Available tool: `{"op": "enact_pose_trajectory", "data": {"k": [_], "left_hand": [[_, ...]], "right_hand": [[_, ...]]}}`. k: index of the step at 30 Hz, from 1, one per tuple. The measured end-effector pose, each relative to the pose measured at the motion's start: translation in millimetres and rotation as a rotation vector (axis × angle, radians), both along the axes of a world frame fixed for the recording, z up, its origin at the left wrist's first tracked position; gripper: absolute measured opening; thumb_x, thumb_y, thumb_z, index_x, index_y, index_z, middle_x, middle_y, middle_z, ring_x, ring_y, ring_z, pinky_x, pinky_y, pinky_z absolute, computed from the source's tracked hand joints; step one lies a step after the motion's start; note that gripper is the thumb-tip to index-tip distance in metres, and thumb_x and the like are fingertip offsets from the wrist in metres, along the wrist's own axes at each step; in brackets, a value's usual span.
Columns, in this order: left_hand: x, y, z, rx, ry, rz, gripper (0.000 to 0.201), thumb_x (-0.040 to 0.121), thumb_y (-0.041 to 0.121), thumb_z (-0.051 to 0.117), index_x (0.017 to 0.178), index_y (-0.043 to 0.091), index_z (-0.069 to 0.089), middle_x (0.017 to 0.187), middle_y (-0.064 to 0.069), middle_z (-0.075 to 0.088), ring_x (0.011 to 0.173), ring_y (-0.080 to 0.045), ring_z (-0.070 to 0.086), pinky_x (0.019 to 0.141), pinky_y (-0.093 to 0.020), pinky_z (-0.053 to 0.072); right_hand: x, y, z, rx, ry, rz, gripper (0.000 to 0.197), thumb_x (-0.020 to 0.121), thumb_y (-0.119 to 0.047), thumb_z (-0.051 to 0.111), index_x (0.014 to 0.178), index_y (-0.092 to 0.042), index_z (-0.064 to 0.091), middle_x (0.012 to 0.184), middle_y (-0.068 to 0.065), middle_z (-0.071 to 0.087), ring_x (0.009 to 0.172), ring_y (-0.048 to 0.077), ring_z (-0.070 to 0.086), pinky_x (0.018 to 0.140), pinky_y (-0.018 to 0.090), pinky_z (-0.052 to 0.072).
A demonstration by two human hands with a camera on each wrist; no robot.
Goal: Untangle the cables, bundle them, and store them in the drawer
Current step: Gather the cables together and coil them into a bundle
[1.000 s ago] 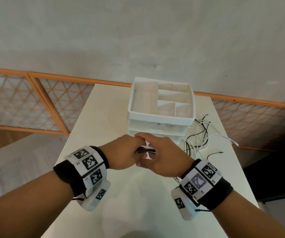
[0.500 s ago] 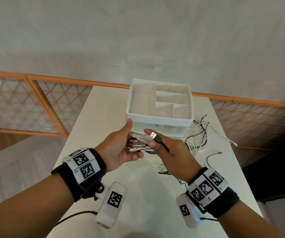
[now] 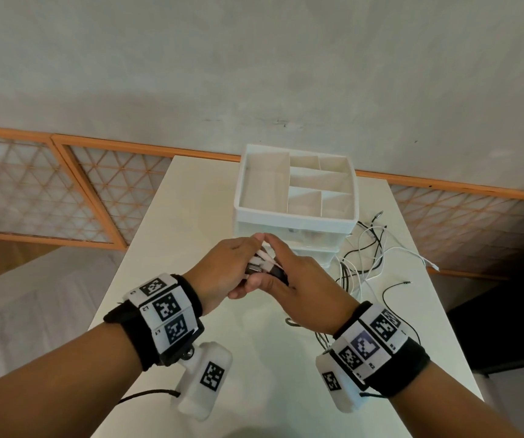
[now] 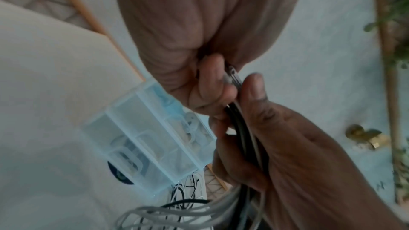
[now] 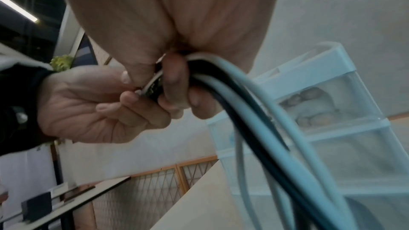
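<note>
While both hands meet above the near middle of the worktop (image 3: 191,216), the left hand (image 3: 222,273) and right hand (image 3: 298,289) pinch the gathered cable ends (image 3: 265,265) between them, plugs lying left to right. From the right hand the strands trail down and right to the loose cables (image 3: 371,248) beside the drawer unit (image 3: 295,216), which stands just beyond the fingers. Half a second ago the hands were spread apart with a USB plug showing; now they are closed together.
</note>
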State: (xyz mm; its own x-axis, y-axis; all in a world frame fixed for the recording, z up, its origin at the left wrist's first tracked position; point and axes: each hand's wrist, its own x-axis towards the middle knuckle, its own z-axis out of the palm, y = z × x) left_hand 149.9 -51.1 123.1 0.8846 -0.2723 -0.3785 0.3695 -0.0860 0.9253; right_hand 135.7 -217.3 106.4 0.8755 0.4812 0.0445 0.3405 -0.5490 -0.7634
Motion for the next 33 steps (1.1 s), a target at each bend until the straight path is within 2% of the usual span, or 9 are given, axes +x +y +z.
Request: {"op": "enact_pose_trajectory", "data": {"k": [2,6,10,14,17,20,25,29,33], "left_hand": [[2,1,-1,-0.025,0.056,0.062,0.041,0.104,0.037,0.042,0.092,0.003,0.062,0.056,-0.007,0.054,0.045,-0.016,0.041,0.034,-0.019,0.024],[3,0,-7,-0.067,0.187,0.155,0.038,0.104,0.035,0.043,0.086,0.004,0.059,0.06,-0.008,0.06,0.042,-0.014,0.044,0.031,-0.019,0.025],[3,-3,-9,-0.098,0.238,0.194,0.035,0.104,0.032,0.043,0.091,0.003,0.056,0.053,-0.007,0.056,0.033,-0.012,0.041,0.03,-0.018,0.024],[4,-2,-9,-0.103,0.245,0.204,0.035,0.104,0.032,0.044,0.103,0.0,0.056,0.051,-0.007,0.056,0.031,-0.012,0.041,0.028,-0.018,0.024],[5,-5,-10,-0.093,0.236,0.19,0.031,0.104,0.031,0.044,0.1,0.003,0.056,0.056,-0.007,0.059,0.038,-0.014,0.044,0.03,-0.018,0.025],[4,-8,-6,-0.103,0.261,0.16,0.029,0.103,0.033,0.045,0.093,0.008,0.056,0.055,-0.005,0.053,0.044,-0.018,0.046,0.034,-0.02,0.027],[4,-7,-5,-0.102,0.209,0.078,0.049,0.095,0.061,0.047,0.082,0.014,0.053,0.057,-0.003,0.046,0.051,-0.02,0.046,0.041,-0.024,0.034],[5,-8,-11,0.026,0.035,0.184,0.035,0.101,0.039,0.049,0.081,0.011,0.053,0.053,-0.005,0.05,0.042,-0.016,0.042,0.037,-0.019,0.024],[7,-8,-12,0.028,0.016,0.194,0.032,0.1,0.034,0.049,0.078,0.011,0.054,0.056,-0.009,0.053,0.042,-0.019,0.042,0.036,-0.018,0.024]], "right_hand": [[-1,-3,-1,0.044,-0.118,-0.019,0.036,0.102,-0.037,0.049,0.131,-0.016,0.055,0.083,0.003,0.065,0.075,0.018,0.059,0.069,0.034,0.049],[-3,-4,-10,0.178,-0.219,-0.161,0.027,0.101,-0.03,0.051,0.113,-0.016,0.071,0.074,0.003,0.06,0.066,0.017,0.056,0.063,0.035,0.049],[-8,-4,-14,0.373,0.058,-0.337,0.013,0.09,-0.023,0.073,0.103,-0.022,0.07,0.079,0.0,0.07,0.055,0.019,0.061,0.054,0.031,0.049],[-11,-9,-14,0.414,0.181,-0.362,0.007,0.091,-0.021,0.071,0.088,-0.022,0.065,0.065,0.009,0.069,0.053,0.025,0.053,0.047,0.035,0.045],[-10,-4,-8,0.442,0.156,-0.354,0.007,0.091,-0.019,0.071,0.088,-0.023,0.067,0.062,0.005,0.066,0.047,0.018,0.052,0.045,0.029,0.043],[-9,7,-5,0.481,0.096,-0.357,0.011,0.085,-0.013,0.078,0.085,-0.024,0.074,0.079,-0.007,0.07,0.046,0.018,0.054,0.046,0.026,0.044],[-6,14,-10,0.424,0.014,-0.374,0.017,0.078,-0.018,0.084,0.083,-0.032,0.078,0.087,-0.003,0.067,0.053,0.011,0.055,0.054,0.03,0.047],[-9,14,-4,0.431,0.12,-0.39,0.032,0.08,-0.016,0.081,0.099,-0.029,0.06,0.086,0.002,0.067,0.053,0.016,0.062,0.053,0.036,0.052],[-7,7,0,0.474,0.195,-0.39,0.032,0.083,-0.006,0.073,0.1,-0.026,0.055,0.086,0.002,0.069,0.054,0.019,0.063,0.05,0.029,0.047]]}}
